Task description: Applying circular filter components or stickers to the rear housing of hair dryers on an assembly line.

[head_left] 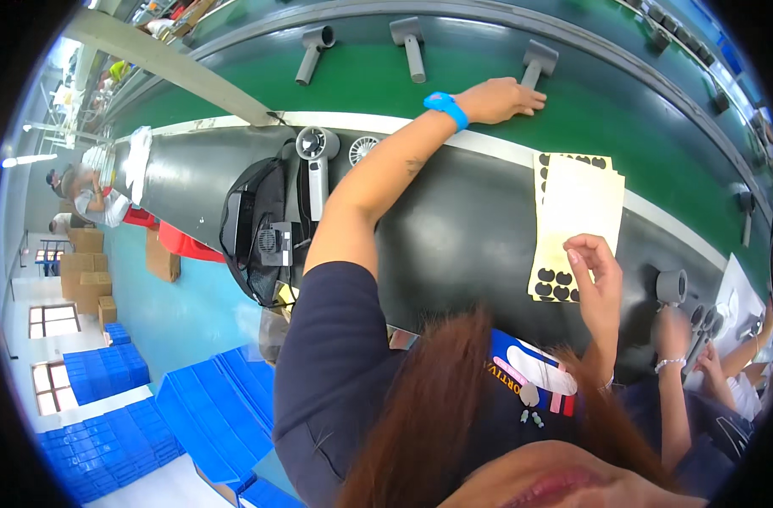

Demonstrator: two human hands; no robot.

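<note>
At the upper centre, a grey handheld fan (536, 62) on the green conveyor belt (623, 118) is touched by the open left hand (503, 99), nothing gripped. At centre right, a sheet of black sticker dots (573, 222) on the tabletop (454, 229) is pinched by the right hand (596, 269); it is judged light and flimsy, best held at an edge.

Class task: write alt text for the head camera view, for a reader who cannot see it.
A person's left hand rests on a green conveyor belt beside a grey handheld fan, while the right hand picks at a sheet of black round stickers.
</note>
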